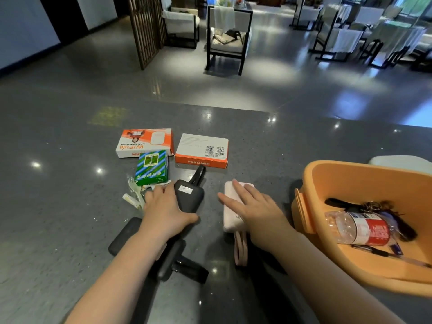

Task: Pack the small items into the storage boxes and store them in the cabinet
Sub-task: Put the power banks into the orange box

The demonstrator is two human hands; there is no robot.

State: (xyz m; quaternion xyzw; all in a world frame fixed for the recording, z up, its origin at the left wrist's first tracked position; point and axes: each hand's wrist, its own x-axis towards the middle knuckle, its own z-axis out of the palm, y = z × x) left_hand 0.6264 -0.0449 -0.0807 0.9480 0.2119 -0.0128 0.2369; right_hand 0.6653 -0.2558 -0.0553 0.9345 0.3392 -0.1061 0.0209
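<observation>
The left hand (167, 212) curls around a black charger (189, 195). The right hand (253, 208) lies flat on a pink power bank (230, 206). This looks like picking-up time; next, both should go into the orange box (311, 183) just right of the right hand.

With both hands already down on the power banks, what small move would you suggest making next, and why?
Probably curl the right hand around the pink power bank and lift it toward the orange bin. That hand lies flat on it with fingers straight, so nothing is gripped yet, and the bin sits just to its right, already holding a bottle. The left hand rests on the black power bank.
</observation>
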